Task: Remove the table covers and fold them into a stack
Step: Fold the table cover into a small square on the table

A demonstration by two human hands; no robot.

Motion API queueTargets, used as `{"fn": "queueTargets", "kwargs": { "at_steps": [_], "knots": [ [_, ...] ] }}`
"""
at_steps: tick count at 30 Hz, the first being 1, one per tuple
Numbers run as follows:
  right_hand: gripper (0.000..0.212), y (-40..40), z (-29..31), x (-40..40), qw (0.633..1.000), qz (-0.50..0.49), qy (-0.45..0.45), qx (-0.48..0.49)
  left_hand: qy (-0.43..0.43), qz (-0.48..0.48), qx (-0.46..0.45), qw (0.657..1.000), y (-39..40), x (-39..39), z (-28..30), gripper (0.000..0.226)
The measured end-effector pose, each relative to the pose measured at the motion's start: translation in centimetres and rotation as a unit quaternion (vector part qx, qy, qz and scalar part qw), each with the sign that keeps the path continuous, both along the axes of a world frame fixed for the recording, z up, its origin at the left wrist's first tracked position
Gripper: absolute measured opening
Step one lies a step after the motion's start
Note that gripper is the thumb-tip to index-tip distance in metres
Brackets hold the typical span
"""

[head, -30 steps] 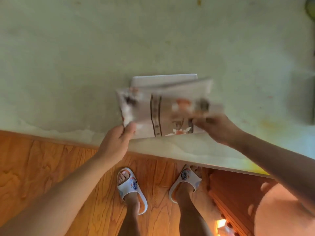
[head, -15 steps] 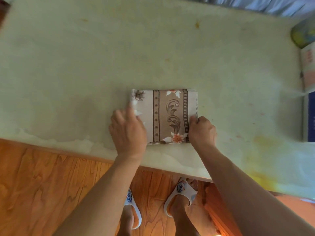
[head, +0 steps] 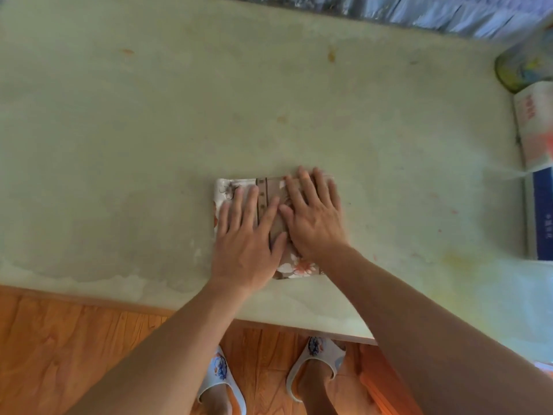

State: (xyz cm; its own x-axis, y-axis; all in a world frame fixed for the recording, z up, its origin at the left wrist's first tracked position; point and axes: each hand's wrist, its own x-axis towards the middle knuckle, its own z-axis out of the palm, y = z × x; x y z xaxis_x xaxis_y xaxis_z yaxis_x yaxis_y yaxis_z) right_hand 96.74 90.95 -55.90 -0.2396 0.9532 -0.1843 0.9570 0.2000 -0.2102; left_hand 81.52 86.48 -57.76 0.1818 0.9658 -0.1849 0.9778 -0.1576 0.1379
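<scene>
- Folded table cover point(head: 294, 266): lies flat on the table point(head: 149, 130), near its 6 o'clock edge.
- Left hand point(head: 245, 244): fingers straight and spread, palm pressing down on the cover's 9 o'clock half.
- Right hand point(head: 314, 217): fingers straight and spread, pressing the 3 o'clock half; the two hands touch at the thumbs.
- Boxes point(head: 538, 181): at the table's 3 o'clock edge, well apart from the cover.
- Slippers point(head: 314, 360): on the wooden floor at 6 o'clock.
</scene>
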Motion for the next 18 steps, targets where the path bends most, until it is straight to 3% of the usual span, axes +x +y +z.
{"fn": "queueTargets", "kwargs": {
  "at_steps": [3,6,10,14,17,18],
  "knots": [
    [0.068,0.6,-2.3,2.0,0.999,-0.005,-0.032,-0.016,-0.023,0.044,0.012,0.999,0.0,-0.4,-0.1,0.065],
    [0.072,0.7,-2.0,2.3,0.999,0.020,-0.027,-0.022,-0.037,0.193,-0.006,0.980,0.7,-0.2,0.4,0.067],
    [0.073,0.7,-1.7,3.3,0.998,0.047,-0.034,-0.005,-0.174,0.306,0.015,0.936,2.9,-0.5,1.8,0.064],
    [0.072,0.6,-1.5,3.2,0.999,0.046,-0.020,-0.011,-0.307,0.518,-0.113,0.790,7.1,-3.9,2.4,0.079],
    [0.073,0.8,-1.2,3.3,0.999,0.046,-0.006,-0.019,-0.478,0.496,-0.277,0.670,8.8,-4.9,5.2,0.060],
    [0.075,1.0,-0.7,3.3,0.999,0.043,0.008,-0.027,-0.499,0.459,-0.284,0.678,8.9,-4.6,5.9,0.050]
  ]
}}
